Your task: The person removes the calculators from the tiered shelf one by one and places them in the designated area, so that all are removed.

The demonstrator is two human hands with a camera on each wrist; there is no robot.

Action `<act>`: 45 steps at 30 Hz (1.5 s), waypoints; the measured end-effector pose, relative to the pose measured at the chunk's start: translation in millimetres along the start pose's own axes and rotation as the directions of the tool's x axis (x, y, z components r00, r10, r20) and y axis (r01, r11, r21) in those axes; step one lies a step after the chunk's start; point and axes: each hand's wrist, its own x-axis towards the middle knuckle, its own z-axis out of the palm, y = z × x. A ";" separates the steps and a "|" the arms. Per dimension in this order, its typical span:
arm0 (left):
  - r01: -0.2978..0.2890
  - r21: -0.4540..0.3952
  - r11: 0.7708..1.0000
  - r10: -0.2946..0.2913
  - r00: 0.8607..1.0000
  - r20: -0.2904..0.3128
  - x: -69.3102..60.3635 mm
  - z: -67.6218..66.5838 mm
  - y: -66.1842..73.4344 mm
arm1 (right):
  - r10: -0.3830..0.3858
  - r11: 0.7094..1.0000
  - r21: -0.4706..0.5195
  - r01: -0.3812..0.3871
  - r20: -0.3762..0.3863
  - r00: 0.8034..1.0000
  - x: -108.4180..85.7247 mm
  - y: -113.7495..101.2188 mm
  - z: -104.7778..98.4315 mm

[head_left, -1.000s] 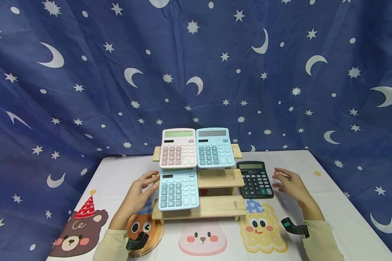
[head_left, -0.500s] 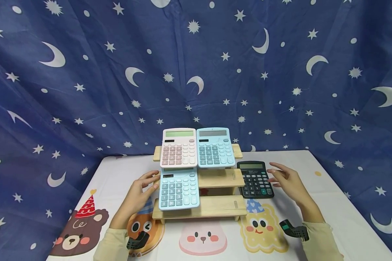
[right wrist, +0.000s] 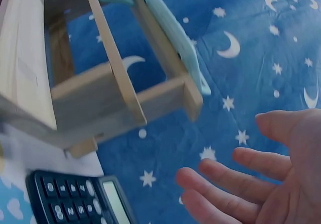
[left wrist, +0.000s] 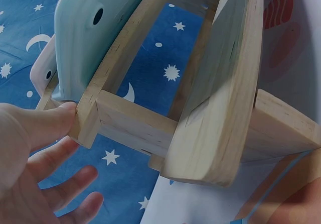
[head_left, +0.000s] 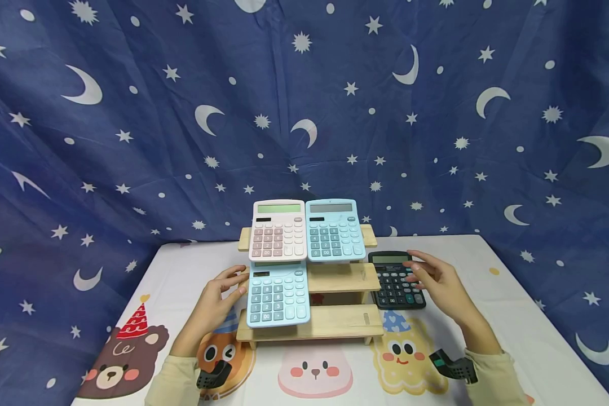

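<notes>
In the head view, my left hand (head_left: pixel 214 301) pinches the left end of the middle shelf of a wooden rack (head_left: pixel 335 322); in the left wrist view the thumb lies against the wood's corner (left wrist: pixel 86 121). A light blue calculator (head_left: pixel 278 299) leans on the rack beside it. My right hand (head_left: pixel 444 287) is open, fingers spread and lightly bent, over the right edge of a black calculator (head_left: pixel 396 287), which lies at the rack's right. In the right wrist view nothing is between the fingers (right wrist: pixel 235 184).
A pink calculator (head_left: pixel 277 231) and another blue calculator (head_left: pixel 334 231) lean side by side on the top shelf. The white tablecloth (head_left: pixel 507 316) bears cartoon prints. Behind stands a dark blue curtain (head_left: pixel 335 113) with moons and stars.
My right hand has moved left, from beside the black calculator to over its right edge. My left hand and the calculators have stayed in place.
</notes>
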 end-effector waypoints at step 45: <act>0.013 -0.007 1.000 -0.013 1.000 0.014 0.5 -0.5 1.2 | -0.156 0.964 0.247 0.101 0.213 0.965 -6.6 -50.4 84.8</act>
